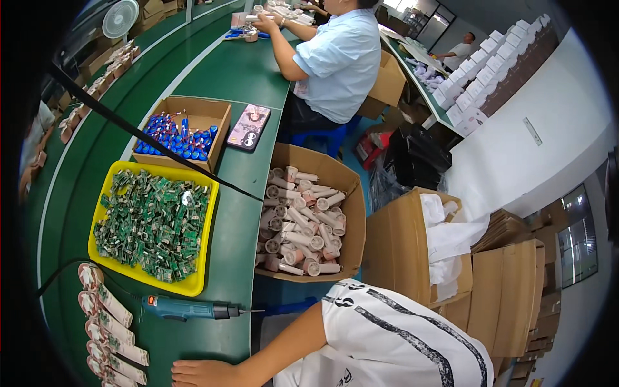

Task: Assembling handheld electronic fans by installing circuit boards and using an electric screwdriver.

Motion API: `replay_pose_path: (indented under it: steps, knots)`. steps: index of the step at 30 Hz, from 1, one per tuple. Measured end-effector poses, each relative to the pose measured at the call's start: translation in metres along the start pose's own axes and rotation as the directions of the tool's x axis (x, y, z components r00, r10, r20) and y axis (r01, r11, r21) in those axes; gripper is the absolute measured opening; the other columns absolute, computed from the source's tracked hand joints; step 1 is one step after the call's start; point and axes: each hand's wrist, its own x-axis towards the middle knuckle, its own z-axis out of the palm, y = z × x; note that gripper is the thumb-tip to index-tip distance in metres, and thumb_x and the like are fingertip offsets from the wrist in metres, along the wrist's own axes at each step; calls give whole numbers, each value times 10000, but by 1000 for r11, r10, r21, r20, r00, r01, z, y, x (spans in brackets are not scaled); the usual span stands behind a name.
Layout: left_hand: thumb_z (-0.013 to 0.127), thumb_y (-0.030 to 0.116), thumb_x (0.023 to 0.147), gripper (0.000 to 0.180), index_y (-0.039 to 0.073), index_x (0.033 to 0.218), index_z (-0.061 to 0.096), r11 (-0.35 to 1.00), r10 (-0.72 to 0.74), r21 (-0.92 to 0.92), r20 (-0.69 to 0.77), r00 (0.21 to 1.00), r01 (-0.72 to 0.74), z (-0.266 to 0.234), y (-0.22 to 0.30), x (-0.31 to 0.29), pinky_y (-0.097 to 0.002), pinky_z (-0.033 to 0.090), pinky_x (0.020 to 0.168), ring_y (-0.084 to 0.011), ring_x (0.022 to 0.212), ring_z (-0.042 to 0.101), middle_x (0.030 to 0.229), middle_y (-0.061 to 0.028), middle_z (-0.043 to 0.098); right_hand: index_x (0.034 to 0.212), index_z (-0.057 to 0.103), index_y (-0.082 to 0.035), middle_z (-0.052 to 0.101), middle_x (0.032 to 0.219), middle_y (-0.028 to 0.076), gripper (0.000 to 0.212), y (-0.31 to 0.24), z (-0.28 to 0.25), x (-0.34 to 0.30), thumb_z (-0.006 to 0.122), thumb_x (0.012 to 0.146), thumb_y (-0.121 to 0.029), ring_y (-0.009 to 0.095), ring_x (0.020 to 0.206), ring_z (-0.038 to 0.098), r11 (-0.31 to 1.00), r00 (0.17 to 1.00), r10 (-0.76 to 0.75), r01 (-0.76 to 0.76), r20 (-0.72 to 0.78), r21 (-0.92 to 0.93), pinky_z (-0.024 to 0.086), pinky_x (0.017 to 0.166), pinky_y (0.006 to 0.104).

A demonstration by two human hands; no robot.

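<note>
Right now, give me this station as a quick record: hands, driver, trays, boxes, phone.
left hand: not in view
right hand: flat on the bench, fingers extended; underside hidden
near it: row of casings, to its left
driver: lying between tray and hand, bit toward picture right
tray: yellow, heaped with green boards
small box: blue cells, red wires
phone: beside the small box
big box: pale tubular parts

Teal's coating the screwdriver (187, 308), green's covering the worktop (233, 245) beneath it, yellow's blazing from the tray (207, 242) beyond it!
</note>
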Motion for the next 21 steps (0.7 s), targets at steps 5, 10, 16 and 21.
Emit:
replay_pose_path:
  steps: [5, 10, 16, 21]
  knots:
    - [455, 189, 955, 228, 40, 841, 585, 973, -201, -104, 50, 978, 205, 2, -2, 14, -317, 434, 758, -161, 825, 534, 867, -51, 546, 754, 560, -50, 554, 742, 94, 146, 10, 23, 3, 532, 788, -189, 279, 757, 521, 994, 998, 63, -63, 3, 92, 430, 732, 400]
    - [473, 124, 930, 195, 35, 766, 533, 994, -112, 27, 72, 991, 110, -4, 3, 7, -309, 437, 681, -149, 748, 514, 796, -27, 511, 832, 618, -5, 615, 863, 136, 217, -2, 27, -11, 512, 838, -195, 301, 884, 565, 980, 977, 169, -180, 127, 84, 395, 914, 421]
    - [473, 129, 921, 199, 39, 756, 538, 988, 109, 106, 39, 993, -113, 8, -7, 14, -314, 405, 614, -155, 692, 493, 758, -22, 503, 847, 615, -2, 599, 891, 115, 196, 11, 28, -7, 537, 784, -171, 269, 942, 548, 987, 980, 159, -154, 121, -44, 334, 1075, 419]
    - [493, 134, 910, 206, 19, 751, 557, 999, -33, 0, 20, 999, 33, -7, -16, 9, -325, 407, 604, -166, 682, 503, 757, -42, 537, 869, 626, -3, 608, 939, 118, 219, 0, 47, -16, 508, 804, -176, 279, 991, 539, 976, 964, 181, -200, 192, 81, 305, 1107, 428]
